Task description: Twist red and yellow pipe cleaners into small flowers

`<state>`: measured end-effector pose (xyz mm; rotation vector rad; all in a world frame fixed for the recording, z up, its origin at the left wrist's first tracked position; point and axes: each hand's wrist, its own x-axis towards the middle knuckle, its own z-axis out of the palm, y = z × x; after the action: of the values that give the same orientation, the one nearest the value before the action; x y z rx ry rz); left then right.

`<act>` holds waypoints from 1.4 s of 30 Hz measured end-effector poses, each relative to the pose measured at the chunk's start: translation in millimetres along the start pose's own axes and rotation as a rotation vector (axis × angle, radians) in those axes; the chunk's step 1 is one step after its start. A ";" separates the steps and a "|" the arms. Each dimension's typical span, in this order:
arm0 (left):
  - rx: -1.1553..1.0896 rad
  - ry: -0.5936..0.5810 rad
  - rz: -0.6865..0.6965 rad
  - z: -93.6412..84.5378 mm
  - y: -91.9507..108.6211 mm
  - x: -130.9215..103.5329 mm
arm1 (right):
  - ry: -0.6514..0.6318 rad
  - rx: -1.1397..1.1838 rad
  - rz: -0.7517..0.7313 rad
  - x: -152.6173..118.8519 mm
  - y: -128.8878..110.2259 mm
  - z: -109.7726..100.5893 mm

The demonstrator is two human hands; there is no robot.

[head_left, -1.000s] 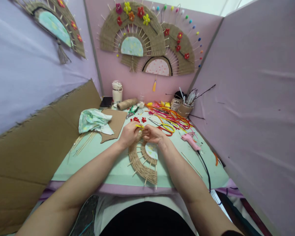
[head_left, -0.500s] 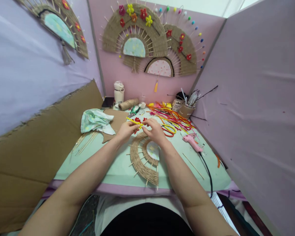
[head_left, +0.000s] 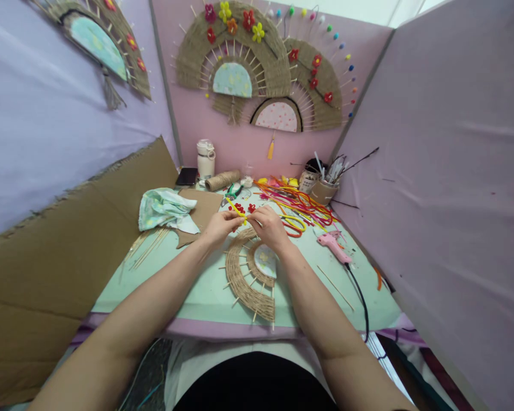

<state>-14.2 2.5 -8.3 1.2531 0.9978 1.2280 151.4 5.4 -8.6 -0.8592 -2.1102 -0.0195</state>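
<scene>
Between my fingertips is a yellow pipe cleaner (head_left: 235,206), bent into small loops at its lower end, with a straight tail sticking up to the left. My left hand (head_left: 223,225) pinches it from the left. From the right, my right hand (head_left: 267,224) closes on the looped end; its fingertips partly hide the yellow shape. Red pipe-cleaner flowers (head_left: 239,208) lie on the table just behind my hands. Below them rests a half-round fan (head_left: 244,285) of woven twine on thin sticks, with a patterned fabric centre.
Scissors (head_left: 292,225) and a heap of coloured pipe cleaners (head_left: 302,202) lie right of my hands. A pink glue gun (head_left: 334,248) with a black cord is further right. Crumpled fabric (head_left: 165,210), cardboard (head_left: 203,208), a twine roll (head_left: 223,180) and a bottle (head_left: 205,160) stand or lie left.
The yellow tail has swung from nearly level to a steeper upward slant. My right fingers have closed in on the looped end. The view has shifted slightly.
</scene>
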 end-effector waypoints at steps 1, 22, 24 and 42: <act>0.011 0.001 0.004 0.0 -0.4 0.0 | -0.002 0.012 0.009 0.1 -1.0 -0.4; 0.592 0.046 0.514 10.3 -0.9 -10.3 | -0.201 1.257 1.112 6.9 -13.4 8.7; 0.501 0.093 0.354 7.8 -1.5 -5.7 | -0.109 1.009 1.035 6.0 -13.6 9.1; 0.070 0.004 -0.028 0.2 -4.6 3.4 | -0.091 -0.174 -0.024 0.9 -2.4 -0.4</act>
<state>-13.1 6.2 -12.5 1.2870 1.0655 1.1835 149.9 4.0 -7.1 -0.9525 -2.2288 -0.1822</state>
